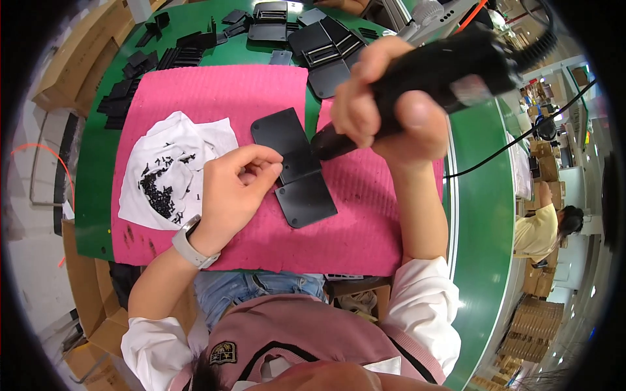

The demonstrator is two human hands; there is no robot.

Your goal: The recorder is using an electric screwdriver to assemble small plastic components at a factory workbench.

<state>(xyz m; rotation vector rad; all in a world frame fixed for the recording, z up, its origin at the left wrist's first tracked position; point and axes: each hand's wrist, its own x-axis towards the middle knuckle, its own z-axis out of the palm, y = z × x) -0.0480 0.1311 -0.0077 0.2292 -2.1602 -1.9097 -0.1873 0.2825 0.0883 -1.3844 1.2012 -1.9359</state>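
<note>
My right hand [417, 124] grips a black electric screwdriver [456, 68], tilted so its narrow nose points down left. The nose is beside the right edge of a flat black plastic piece [306, 201], made of two panels meeting at a seam; whether they touch, I cannot tell. At the piece's left edge, by the seam, my left hand [231, 182] has thumb and forefinger pinched together. Anything between those fingertips is too small to make out. Left of this hand, many small black screws [158, 194] are heaped on a crumpled white cloth [212, 133].
A pink ribbed foam mat [365, 234] covers part of the green table [479, 215]. More black plastic parts [326, 49] lie along the far edge and far left. A black cord [495, 156] runs off right. Cardboard boxes [72, 65] stand left; a person in yellow [538, 231] is far right.
</note>
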